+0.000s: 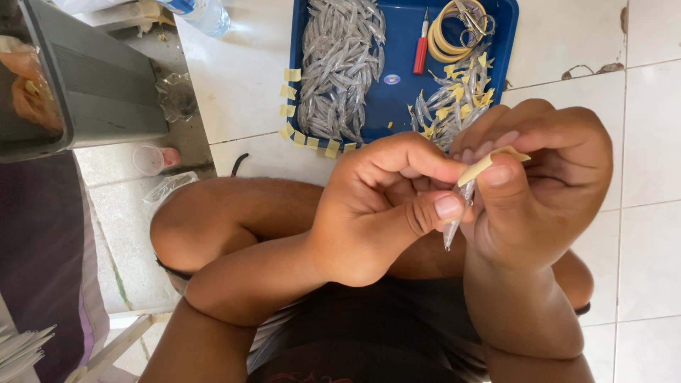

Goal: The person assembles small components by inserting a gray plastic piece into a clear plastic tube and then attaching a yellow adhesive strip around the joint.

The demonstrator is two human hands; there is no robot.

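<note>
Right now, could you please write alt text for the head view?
Left hand and right hand pinch a thin clear tube with a tape strip. Beyond, a blue tray holds tube piles, tape rolls and a red knife.

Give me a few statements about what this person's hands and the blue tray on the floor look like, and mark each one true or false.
1. Both hands, the left hand and the right hand, hold one small clear plastic tube between them. True.
2. A strip of pale yellow tape sits at the tube's top end. True.
3. The blue plastic tray is round. False: it is rectangular.
4. The red-handled tool lies in the right hand. False: it lies in the tray.
5. Small tape pieces line the tray's edge. True.
</note>
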